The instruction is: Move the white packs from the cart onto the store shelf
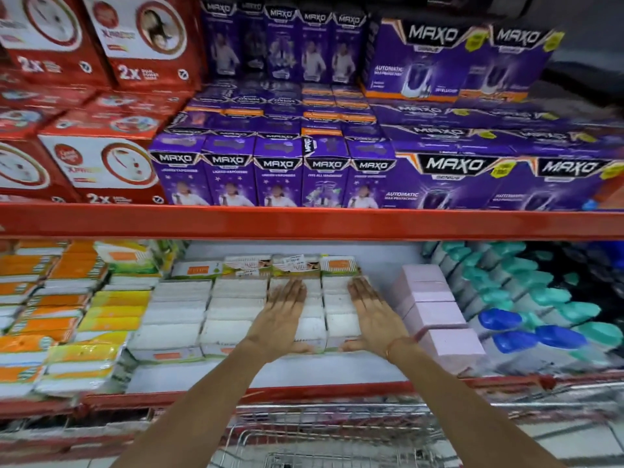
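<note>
Both hands press flat on white packs.

Two bare forearms in view, no sleeves visible up to frame's bottom edge. Left hand: no ring, watch or band visible; wrist bare. Right hand: thin reddish-orange thread band around wrist, single strand, no visible charm. No gloves. Fingers unadorned; nail detail too blurred to tell.

cart cut off at bottom edge, pack labels too blurred to read
</note>
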Motion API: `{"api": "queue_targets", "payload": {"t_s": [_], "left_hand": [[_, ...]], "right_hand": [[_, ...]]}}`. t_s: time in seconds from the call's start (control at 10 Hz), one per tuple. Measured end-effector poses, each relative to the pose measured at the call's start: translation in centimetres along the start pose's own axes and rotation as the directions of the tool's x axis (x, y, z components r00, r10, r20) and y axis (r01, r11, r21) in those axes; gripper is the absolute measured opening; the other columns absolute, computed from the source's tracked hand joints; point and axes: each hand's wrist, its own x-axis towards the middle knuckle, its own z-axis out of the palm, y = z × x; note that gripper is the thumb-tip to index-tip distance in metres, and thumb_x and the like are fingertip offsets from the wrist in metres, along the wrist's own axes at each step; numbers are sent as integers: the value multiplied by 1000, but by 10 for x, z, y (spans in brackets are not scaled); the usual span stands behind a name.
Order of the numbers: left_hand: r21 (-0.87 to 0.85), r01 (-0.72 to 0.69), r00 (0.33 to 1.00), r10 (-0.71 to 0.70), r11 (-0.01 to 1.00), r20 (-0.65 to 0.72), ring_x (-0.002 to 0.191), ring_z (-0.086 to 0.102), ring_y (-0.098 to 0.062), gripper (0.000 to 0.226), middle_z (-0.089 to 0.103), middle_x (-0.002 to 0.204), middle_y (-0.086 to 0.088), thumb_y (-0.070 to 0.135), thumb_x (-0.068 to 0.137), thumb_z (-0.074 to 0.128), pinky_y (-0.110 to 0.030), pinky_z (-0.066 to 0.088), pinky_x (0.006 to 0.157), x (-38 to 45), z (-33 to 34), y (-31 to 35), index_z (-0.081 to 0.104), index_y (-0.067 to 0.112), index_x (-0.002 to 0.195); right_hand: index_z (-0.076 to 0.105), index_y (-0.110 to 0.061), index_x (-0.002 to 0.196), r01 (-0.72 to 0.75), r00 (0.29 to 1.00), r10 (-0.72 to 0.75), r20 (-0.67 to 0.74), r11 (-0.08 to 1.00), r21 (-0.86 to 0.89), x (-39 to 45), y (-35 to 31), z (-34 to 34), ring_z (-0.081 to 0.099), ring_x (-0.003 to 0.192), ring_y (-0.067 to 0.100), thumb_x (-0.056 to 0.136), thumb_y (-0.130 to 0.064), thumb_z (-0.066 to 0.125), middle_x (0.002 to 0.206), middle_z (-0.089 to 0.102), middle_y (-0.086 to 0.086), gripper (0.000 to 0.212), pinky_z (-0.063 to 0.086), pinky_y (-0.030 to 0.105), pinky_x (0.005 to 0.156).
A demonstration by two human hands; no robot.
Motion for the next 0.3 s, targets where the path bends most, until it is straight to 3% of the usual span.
{"api": "queue_targets", "payload": {"t_s": [0.1,0.2,0.3], "left_hand": [[-5,39,998,-39,999,46,146,-21,-31,117,-17,159,-19,76,79,38,-42,-18,115,-2,-6,4,-15,-3,147],[-62,66,998,-65,996,18,149,-13,-30,110,-11,160,-16,70,83,40,-43,-11,120,-17,-21,10,-11,0,149],[-165,12,992,-33,986,-124,150,6,-21,80,10,162,-8,55,94,35,-34,2,123,-41,-34,10,10,6,152]], "right_hand": [[-13,-1,147,-23,1000,24,7,998,-55,-4,-5,-4,-12,147,28,67,-76,57,159,-13,15,130,-6,38,120],[-12,-1,147,-71,997,71,5,997,-21,-18,-21,-21,-11,147,28,71,-81,34,159,-12,16,120,-2,39,122],[-2,-8,150,-54,996,60,-68,995,84,-37,-40,-39,2,149,21,53,-88,-16,161,1,10,127,7,34,122]]}}
